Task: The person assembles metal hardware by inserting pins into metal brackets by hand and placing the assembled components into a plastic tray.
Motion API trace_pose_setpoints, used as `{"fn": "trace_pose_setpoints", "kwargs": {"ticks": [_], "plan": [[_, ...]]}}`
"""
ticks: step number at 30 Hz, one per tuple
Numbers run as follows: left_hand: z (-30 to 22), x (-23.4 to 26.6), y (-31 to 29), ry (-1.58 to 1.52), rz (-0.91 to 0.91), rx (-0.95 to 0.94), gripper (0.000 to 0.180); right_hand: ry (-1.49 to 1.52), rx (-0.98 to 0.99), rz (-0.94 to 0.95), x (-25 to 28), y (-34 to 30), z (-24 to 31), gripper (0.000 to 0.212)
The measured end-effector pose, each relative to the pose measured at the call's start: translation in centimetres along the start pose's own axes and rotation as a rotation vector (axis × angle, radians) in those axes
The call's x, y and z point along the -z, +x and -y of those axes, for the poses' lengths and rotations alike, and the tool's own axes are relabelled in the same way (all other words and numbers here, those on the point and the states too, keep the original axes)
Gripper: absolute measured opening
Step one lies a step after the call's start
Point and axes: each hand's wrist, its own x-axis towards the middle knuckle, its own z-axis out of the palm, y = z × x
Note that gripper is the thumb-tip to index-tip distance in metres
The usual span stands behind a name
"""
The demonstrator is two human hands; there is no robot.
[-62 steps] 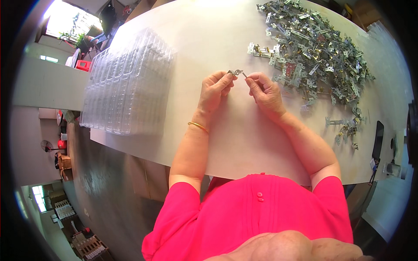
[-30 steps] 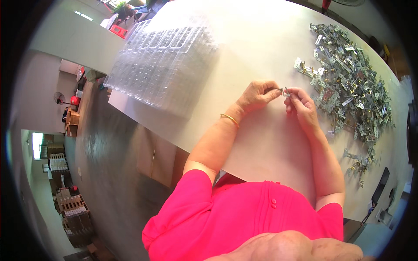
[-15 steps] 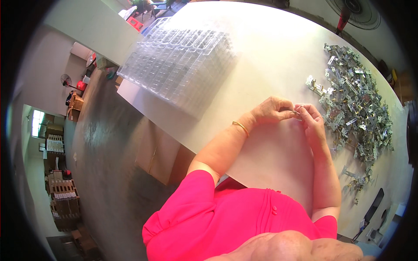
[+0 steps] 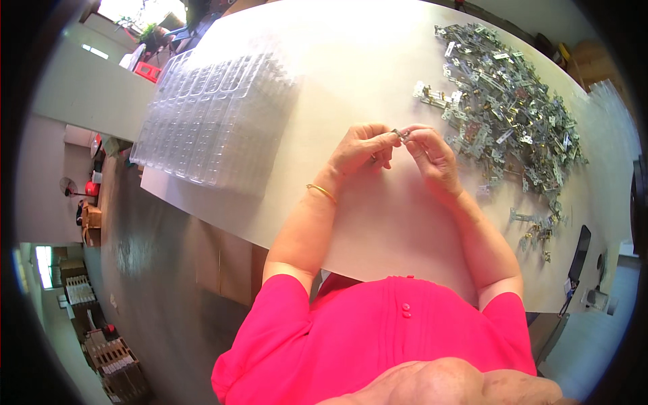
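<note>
Between my two hands is a small shiny metal part [image 4: 399, 136], its exact shape partly covered by fingertips. Thumb and forefinger of my left hand [image 4: 364, 146] pinch one side of it; the other fingers curl beneath. My right hand [image 4: 434, 162] grips the opposite side with its fingertips. Both hands are raised over the pale table [image 4: 351, 74]. Right of my right hand spreads a large heap of small metal parts [image 4: 513, 108], silvery with some brass-coloured bits.
Stacked clear plastic trays [image 4: 209, 121] stand at the table's left edge. A few metal parts [image 4: 540, 226] lie apart at the heap's near end. A black strap-like object [image 4: 579, 253] is at the right edge. Below the table's left side stands a cardboard box [image 4: 226, 263].
The view has shifted, so the table and hands sit further left and higher in the picture. My right fingers have straightened somewhat, and more of the metal part shows.
</note>
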Motion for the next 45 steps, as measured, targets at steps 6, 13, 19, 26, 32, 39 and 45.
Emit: {"fn": "trace_pose_setpoints", "kwargs": {"ticks": [6,13,19,26,32,39,45], "plan": [[1.2,1.1,0.3,-0.373,0.189,0.013,0.038,0.346,-0.219,-0.107,0.0,-0.1,0.7,0.006],[0.8,-0.6,0.5,-0.158,-0.014,-0.364,0.039,0.868,-0.480,-0.308,0.6,0.2,-0.1,0.010],[1.9,-0.2,1.2,-0.014,-0.033,-0.357,0.037,0.793,-0.574,-0.278,-0.2,0.0,-0.2,0.012],[1.9,0.4,1.1,-0.123,-0.096,-0.301,0.034,0.427,-0.459,-0.285,-0.6,0.0,1.4,0.017],[1.6,0.1,1.0,-0.133,-0.030,-0.233,0.032,0.329,-0.550,-0.163,-0.3,0.0,2.8,0.019],[1.6,-0.5,1.0,-0.086,-0.081,-0.194,0.019,0.213,-0.474,-0.158,-1.1,-0.1,3.3,0.017],[1.5,-0.4,0.8,0.022,-0.086,-0.183,0.018,0.145,-0.456,-0.159,-1.0,-0.1,3.4,0.016]]}}
